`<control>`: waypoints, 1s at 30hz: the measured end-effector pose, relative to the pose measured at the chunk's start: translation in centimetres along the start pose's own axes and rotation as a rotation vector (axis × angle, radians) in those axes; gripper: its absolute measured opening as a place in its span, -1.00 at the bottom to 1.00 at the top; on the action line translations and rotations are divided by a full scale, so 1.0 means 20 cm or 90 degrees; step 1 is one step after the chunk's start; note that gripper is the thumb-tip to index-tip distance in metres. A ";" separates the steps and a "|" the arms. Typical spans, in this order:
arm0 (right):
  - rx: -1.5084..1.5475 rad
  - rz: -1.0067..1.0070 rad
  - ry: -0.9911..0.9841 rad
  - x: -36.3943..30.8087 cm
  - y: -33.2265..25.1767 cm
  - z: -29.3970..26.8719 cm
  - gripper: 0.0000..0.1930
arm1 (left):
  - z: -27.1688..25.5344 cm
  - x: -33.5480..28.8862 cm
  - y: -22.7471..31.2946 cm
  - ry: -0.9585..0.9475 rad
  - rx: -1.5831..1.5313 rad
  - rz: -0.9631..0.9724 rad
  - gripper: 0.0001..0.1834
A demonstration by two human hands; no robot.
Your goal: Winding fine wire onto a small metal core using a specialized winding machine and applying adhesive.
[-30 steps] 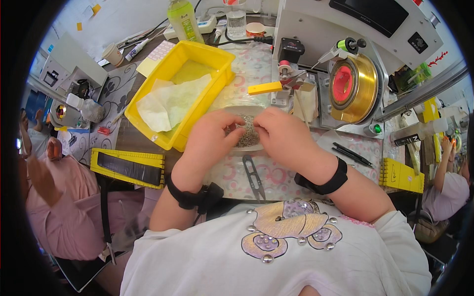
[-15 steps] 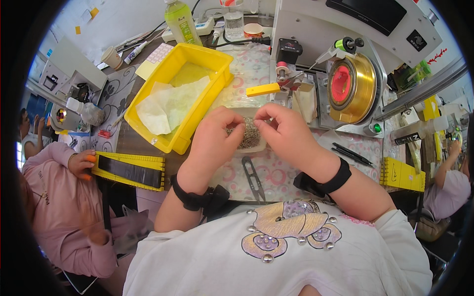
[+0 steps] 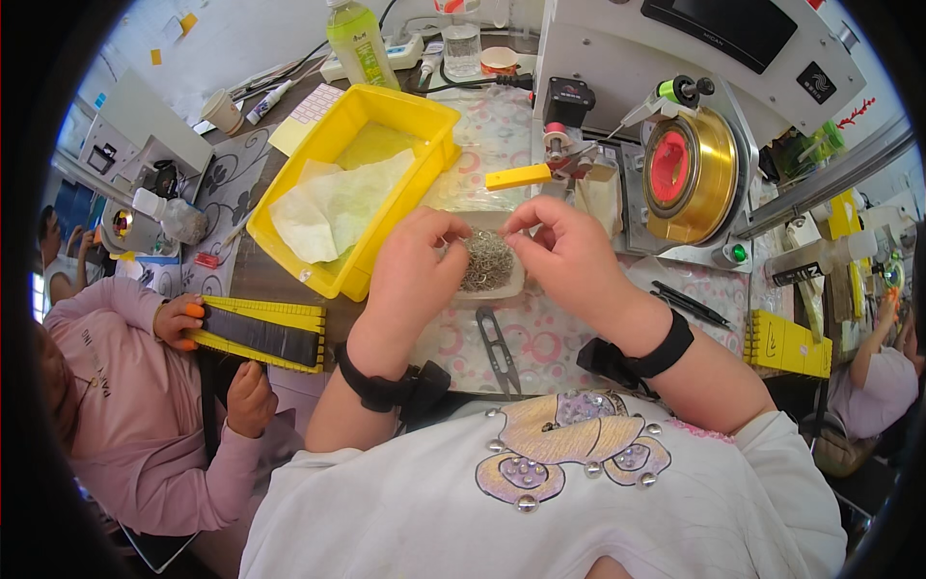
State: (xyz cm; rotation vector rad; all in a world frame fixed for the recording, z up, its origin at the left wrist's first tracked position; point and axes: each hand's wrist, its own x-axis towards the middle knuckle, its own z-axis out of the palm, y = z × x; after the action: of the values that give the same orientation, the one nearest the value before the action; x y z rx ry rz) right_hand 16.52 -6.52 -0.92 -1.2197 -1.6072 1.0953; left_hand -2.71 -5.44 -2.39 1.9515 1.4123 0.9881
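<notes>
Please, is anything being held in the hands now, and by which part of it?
It cannot be told: the left hand and right hand make pinching shapes at the dish of metal pieces, but anything held is too small to see.

Your pale, shallow tray (image 3: 514, 286) sits flat on the bench (image 3: 439, 336), holding a tangled heap of small silvery pieces (image 3: 488, 262).
</notes>
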 end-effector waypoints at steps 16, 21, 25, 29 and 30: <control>0.003 -0.025 -0.003 0.01 0.01 0.01 -0.89 | 0.02 0.01 0.10 0.045 -0.047 0.136 -0.90; -0.047 -0.050 0.000 0.00 -0.01 0.02 -0.87 | 0.02 0.00 0.11 0.032 -0.038 0.132 -0.91; -0.085 -0.086 0.003 0.00 -0.02 0.02 -0.83 | 0.03 0.00 0.11 0.026 -0.042 0.145 -0.91; -0.096 -0.075 0.001 -0.01 -0.02 0.01 -0.80 | 0.03 0.00 0.10 0.013 -0.036 0.152 -0.92; -0.096 -0.072 -0.001 -0.01 -0.02 0.01 -0.79 | 0.03 0.00 0.10 0.012 -0.034 0.149 -0.92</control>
State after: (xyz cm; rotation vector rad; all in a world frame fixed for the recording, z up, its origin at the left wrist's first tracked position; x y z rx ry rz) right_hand 16.19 -6.75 -0.55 -1.2087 -1.7631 0.9183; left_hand -1.14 -6.00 -1.20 2.1070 1.1718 1.1386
